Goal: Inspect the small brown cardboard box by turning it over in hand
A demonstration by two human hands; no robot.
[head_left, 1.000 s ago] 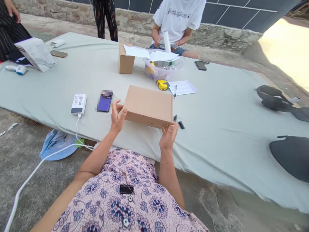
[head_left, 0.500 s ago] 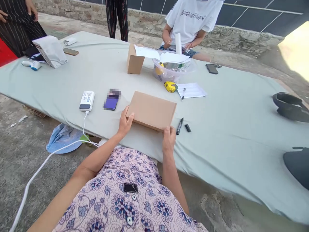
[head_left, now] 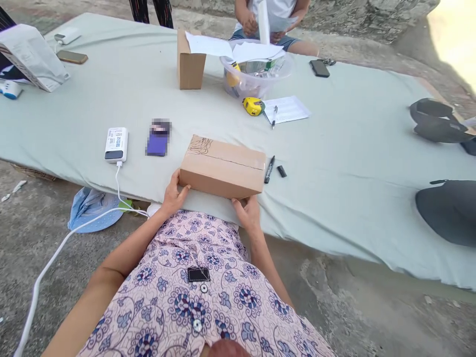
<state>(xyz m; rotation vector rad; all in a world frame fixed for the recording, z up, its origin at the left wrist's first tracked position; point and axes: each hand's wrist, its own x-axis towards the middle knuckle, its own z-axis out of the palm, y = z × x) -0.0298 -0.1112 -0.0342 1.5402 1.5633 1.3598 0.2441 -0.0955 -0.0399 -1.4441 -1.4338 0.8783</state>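
A brown cardboard box (head_left: 223, 168) lies near the front edge of the cloth-covered table (head_left: 342, 208). Black pen scribbles mark the far left corner of its top, and a seam runs lengthwise across that face. My left hand (head_left: 174, 194) grips the near left corner, thumb against the front side. At the near right corner my right hand (head_left: 248, 213) holds the box from below, its fingers partly hidden underneath. Just right of the box are an uncapped black marker (head_left: 269, 169) and its cap (head_left: 281, 171).
Left of the box lie a white power bank (head_left: 116, 145) with a cable and a phone (head_left: 158, 138). Behind it stand another carton (head_left: 190, 64), a plastic basin (head_left: 256, 82), a tape measure (head_left: 253, 106) and paper with a pen (head_left: 288, 110). Dark caps (head_left: 449, 212) lie right. A person (head_left: 275, 20) sits opposite.
The box has been turned over in my hands: a plain face was up before, and the scribbled, seamed face is up now. My right hand has shifted under the near edge. The view tilts lower.
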